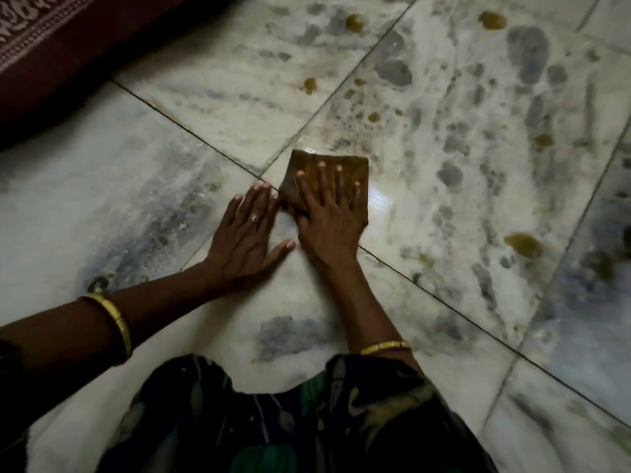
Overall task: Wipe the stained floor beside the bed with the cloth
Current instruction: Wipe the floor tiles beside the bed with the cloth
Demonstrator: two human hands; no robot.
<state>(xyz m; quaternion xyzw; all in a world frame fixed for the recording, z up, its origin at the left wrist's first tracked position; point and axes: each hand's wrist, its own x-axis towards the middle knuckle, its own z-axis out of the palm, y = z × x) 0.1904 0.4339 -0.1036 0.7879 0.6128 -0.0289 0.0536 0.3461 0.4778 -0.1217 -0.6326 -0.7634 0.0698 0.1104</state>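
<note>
Bed (47, 46): we are seeing its dark red cover at the far left, soft and matte, with a woven pattern running along it.
Floor (112, 206): we are crouching over pale marble tiles, glossy and grey-veined, with dark joints crossing at a slant.
Left hand (246, 240): we are laying it flat on bare tile, fingers straight and together, holding nothing. Its fingertips are lying just beside the cloth's left edge, and we cannot tell whether they are touching it.
Cloth (355, 167): it is lying mid-view on the tile just past the joint crossing, a brownish pad folded roughly square, flat under our right hand.
Right hand (327, 220): we are pressing it palm-down on the cloth, fingers spread and straight, not curling round it.
Stains (522, 245): yellow-brown blobs with soft rounded edges are sitting ahead and to the right of the cloth, well apart from it; most look small and one at the right looks larger.
Doing it well: we are judging this as the wiping stroke. We should be keeping our weight even across the palm, bracing on the left hand, pushing the pad right over each blob, and refolding to a clean face so nothing is smearing.
</note>
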